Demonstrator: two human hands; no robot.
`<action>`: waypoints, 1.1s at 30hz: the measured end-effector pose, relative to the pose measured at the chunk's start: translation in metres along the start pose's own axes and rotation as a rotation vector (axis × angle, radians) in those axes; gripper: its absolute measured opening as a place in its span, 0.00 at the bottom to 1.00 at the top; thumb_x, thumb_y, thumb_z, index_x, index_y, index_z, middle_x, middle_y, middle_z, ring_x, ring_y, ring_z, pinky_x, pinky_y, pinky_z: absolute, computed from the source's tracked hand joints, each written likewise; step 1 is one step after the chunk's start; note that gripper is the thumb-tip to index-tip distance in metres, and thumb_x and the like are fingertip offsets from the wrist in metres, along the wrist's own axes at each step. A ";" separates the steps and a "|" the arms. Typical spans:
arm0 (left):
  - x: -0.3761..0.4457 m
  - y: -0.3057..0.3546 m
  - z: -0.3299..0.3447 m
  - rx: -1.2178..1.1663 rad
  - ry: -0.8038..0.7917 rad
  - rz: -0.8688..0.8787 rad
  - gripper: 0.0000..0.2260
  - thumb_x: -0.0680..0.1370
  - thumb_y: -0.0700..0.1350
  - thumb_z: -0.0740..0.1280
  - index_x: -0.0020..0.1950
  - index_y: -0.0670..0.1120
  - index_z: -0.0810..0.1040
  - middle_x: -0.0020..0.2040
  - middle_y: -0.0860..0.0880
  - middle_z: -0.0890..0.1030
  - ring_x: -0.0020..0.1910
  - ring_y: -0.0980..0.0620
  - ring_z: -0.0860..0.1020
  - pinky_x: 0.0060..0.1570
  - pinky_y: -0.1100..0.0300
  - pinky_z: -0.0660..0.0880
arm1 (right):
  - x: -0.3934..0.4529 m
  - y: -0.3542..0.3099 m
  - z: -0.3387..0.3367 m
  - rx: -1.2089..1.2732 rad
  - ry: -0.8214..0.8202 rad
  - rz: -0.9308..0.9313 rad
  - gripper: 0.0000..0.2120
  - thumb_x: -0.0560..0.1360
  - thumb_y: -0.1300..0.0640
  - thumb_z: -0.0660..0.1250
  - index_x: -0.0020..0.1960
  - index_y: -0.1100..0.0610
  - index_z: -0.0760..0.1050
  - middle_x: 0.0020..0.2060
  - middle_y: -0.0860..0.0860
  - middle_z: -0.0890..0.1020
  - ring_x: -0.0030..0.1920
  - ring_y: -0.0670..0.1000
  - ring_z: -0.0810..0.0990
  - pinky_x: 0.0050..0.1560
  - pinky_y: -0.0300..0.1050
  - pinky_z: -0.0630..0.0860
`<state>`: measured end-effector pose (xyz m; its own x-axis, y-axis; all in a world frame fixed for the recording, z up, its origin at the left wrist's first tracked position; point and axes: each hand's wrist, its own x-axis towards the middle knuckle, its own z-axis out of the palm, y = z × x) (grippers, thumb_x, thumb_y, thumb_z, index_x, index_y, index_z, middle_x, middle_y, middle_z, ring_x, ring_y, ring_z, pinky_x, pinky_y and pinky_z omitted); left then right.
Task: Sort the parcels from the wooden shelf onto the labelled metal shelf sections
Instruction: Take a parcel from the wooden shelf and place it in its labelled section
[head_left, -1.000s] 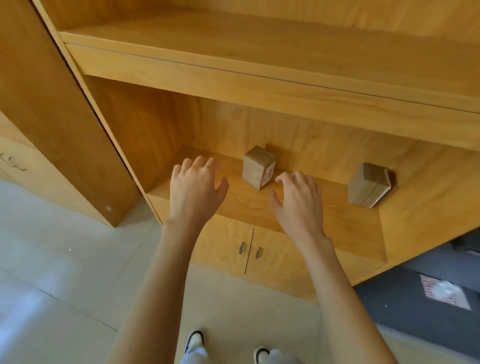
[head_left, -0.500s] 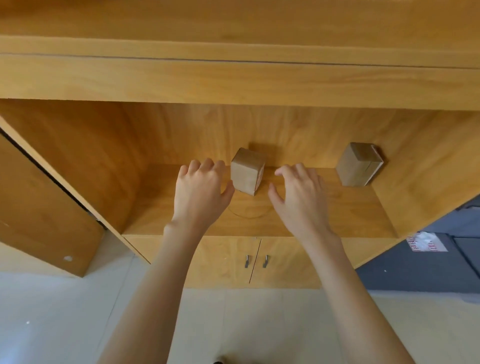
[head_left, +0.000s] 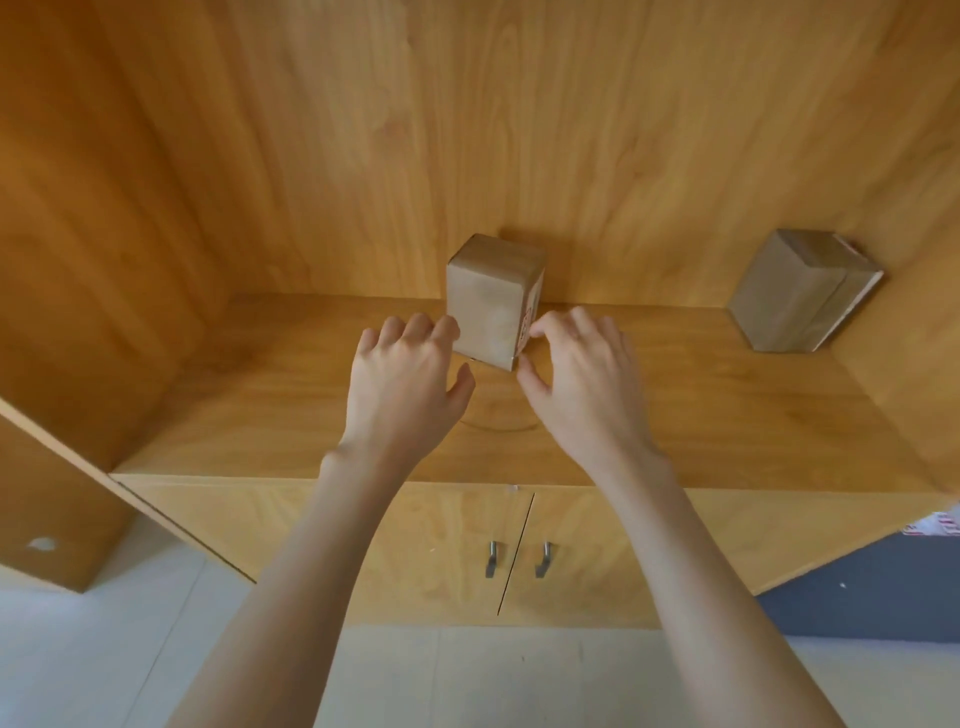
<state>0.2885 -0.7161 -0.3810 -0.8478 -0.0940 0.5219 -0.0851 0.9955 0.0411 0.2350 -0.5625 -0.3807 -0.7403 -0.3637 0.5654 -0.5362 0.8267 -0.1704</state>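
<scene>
A small brown cardboard parcel with a label on its right face stands on the wooden shelf board, against the back panel. My left hand has its curled fingertips against the parcel's lower left side, thumb held apart. My right hand touches the parcel's right face with its fingertips, and its thumb is at the bottom front corner. The parcel rests on the board between both hands. A second, larger brown parcel sits in the shelf's far right corner, out of reach of either hand.
The shelf compartment is walled by wooden side panels left and right. Below the board are two cabinet doors with metal handles. Pale tiled floor lies below, with a dark mat at the right.
Both hands have moved forward into the shelf and closed in on the small parcel from each side. My view has come closer, so the upper shelf is out of sight.
</scene>
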 end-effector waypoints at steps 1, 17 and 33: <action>0.001 -0.004 0.007 0.006 -0.002 -0.006 0.11 0.71 0.48 0.68 0.49 0.42 0.79 0.40 0.45 0.81 0.37 0.41 0.78 0.37 0.53 0.73 | 0.004 0.002 0.009 0.006 -0.010 -0.003 0.10 0.72 0.55 0.70 0.50 0.60 0.78 0.43 0.55 0.79 0.44 0.59 0.76 0.44 0.50 0.70; 0.023 -0.037 0.058 -0.018 -0.039 -0.017 0.10 0.71 0.47 0.69 0.47 0.42 0.79 0.39 0.46 0.81 0.38 0.42 0.78 0.37 0.54 0.72 | 0.128 0.028 0.072 0.364 -0.667 0.221 0.50 0.66 0.49 0.77 0.78 0.45 0.48 0.75 0.55 0.52 0.74 0.58 0.57 0.67 0.53 0.62; -0.013 0.025 -0.064 -0.557 -0.279 -0.286 0.50 0.60 0.69 0.69 0.76 0.51 0.55 0.65 0.49 0.65 0.63 0.48 0.68 0.48 0.56 0.73 | 0.040 -0.027 -0.074 0.383 -0.610 0.189 0.45 0.65 0.52 0.73 0.76 0.46 0.54 0.63 0.51 0.63 0.65 0.56 0.64 0.57 0.48 0.70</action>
<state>0.3312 -0.6898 -0.3325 -0.9415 -0.2785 0.1897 -0.1067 0.7804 0.6161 0.2497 -0.5680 -0.2938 -0.8677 -0.4962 -0.0310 -0.3986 0.7317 -0.5529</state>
